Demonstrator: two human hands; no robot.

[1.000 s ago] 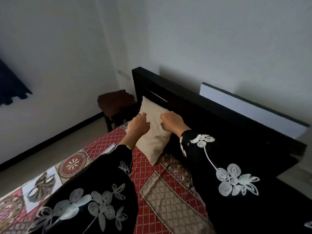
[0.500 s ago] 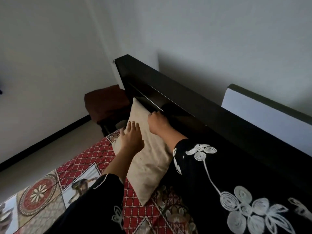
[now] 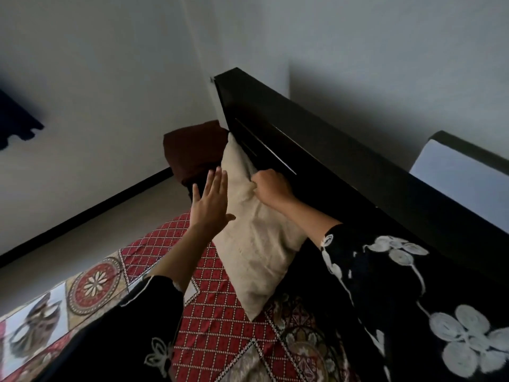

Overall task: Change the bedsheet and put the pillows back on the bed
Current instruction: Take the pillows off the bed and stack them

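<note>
A beige pillow (image 3: 253,244) leans upright against the black headboard (image 3: 344,175), its lower corner on the red patterned bedsheet (image 3: 220,321). My right hand (image 3: 271,188) grips the pillow's upper edge, fingers curled into the fabric next to the headboard. My left hand (image 3: 210,202) is held flat with straight fingers just left of the pillow, its thumb at the pillow's side. Both arms wear black sleeves with white flower embroidery.
A dark brown stool or small table (image 3: 192,153) stands beside the bed's head corner. White walls meet behind it, with a black skirting line (image 3: 82,219). A pale panel (image 3: 462,186) rises behind the headboard at right. Dark cloth (image 3: 16,125) hangs at far left.
The pillow has gone from lying tilted to standing against the headboard. My left hand lifted off its face and opened flat beside it. My right hand kept its grip at the top.
</note>
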